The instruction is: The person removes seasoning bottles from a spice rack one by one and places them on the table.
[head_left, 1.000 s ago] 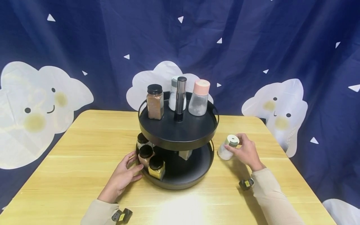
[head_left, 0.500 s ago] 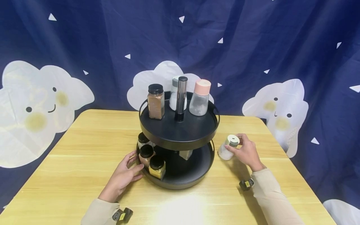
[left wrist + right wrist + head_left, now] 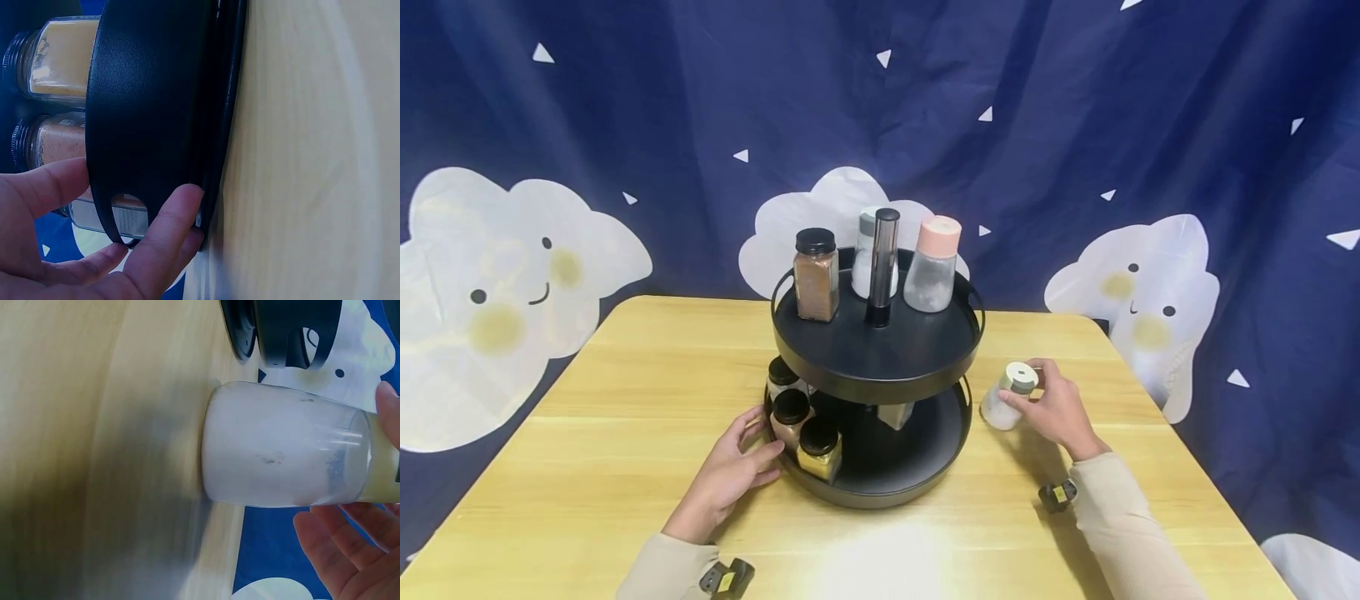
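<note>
- One white shaker (image 3: pixel 1000 410) stands on the bench (image 3: pixel 925 542) at the stand's (image 3: pixel 883 271) three o'clock; it could tip, I'd say, should the right grip (image 3: pixel 1051 408), pinched round its cap (image 3: pixel 1021 379), slip.
- Any shove from the left grip (image 3: pixel 735 471), fingers spread and touching the lower tray (image 3: pixel 880 498) near nine, might jostle its jars.
- Three containers (image 3: pixel 817 285) up top; below, three black-lidded jars (image 3: pixel 790 422) toward nine, one half-hidden jar (image 3: pixel 893 415) near one.
</note>
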`<state>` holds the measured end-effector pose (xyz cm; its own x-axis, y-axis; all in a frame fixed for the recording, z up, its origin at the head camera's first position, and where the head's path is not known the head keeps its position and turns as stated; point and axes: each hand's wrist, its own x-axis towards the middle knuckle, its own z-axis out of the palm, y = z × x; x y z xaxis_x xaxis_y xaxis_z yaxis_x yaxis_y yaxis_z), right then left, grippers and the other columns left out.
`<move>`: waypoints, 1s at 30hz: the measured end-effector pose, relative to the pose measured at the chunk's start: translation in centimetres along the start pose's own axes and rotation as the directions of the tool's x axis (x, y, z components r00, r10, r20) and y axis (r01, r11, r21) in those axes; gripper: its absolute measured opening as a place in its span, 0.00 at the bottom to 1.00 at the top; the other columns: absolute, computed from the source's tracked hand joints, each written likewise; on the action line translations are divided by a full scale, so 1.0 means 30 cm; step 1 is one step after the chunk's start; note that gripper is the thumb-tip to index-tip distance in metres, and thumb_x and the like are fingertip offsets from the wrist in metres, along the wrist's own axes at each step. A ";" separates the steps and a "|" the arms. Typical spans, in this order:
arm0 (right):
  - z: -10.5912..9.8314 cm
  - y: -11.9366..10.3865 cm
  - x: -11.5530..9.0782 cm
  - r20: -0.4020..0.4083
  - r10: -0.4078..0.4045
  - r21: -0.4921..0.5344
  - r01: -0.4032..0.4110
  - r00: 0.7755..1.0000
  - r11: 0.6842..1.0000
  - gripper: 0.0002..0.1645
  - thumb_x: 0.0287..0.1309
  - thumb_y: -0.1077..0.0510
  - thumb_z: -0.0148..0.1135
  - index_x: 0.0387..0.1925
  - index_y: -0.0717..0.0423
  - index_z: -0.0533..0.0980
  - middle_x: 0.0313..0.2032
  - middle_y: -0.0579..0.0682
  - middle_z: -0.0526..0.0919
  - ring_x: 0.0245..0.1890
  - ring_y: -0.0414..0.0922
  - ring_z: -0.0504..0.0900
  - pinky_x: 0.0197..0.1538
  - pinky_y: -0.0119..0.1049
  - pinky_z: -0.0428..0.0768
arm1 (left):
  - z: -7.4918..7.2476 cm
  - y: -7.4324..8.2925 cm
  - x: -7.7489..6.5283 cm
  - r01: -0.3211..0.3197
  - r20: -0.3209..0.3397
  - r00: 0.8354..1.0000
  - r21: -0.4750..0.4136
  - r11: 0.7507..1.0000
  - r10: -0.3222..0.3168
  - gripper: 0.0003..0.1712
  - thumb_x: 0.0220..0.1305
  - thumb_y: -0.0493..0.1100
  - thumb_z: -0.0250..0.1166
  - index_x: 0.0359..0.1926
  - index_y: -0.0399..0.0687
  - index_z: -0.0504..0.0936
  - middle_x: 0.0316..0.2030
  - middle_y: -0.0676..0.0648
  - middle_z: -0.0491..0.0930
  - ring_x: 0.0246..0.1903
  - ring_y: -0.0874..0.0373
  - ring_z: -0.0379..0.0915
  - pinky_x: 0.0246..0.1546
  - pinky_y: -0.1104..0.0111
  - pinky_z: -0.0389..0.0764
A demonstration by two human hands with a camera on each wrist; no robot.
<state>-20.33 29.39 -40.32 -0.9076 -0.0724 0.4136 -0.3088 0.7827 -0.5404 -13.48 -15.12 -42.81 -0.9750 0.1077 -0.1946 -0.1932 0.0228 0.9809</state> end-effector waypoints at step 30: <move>0.015 -0.177 0.047 -0.240 -0.257 0.011 0.267 0.936 0.964 0.34 0.41 0.60 0.75 0.49 0.71 0.69 0.45 0.68 0.77 0.45 0.60 0.76 0.44 0.57 0.80 | 0.001 0.002 0.002 0.004 -0.002 1.000 -0.002 1.000 -0.004 0.41 0.66 0.35 0.58 0.72 0.43 0.45 0.70 0.30 0.46 0.58 0.39 0.64 0.48 0.54 0.81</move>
<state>-20.10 24.86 -37.20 -0.7021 -0.1207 0.7017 -0.5432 0.7280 -0.4182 -13.55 -15.10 -42.76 -0.9744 0.1059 -0.1983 -0.1972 0.0207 0.9801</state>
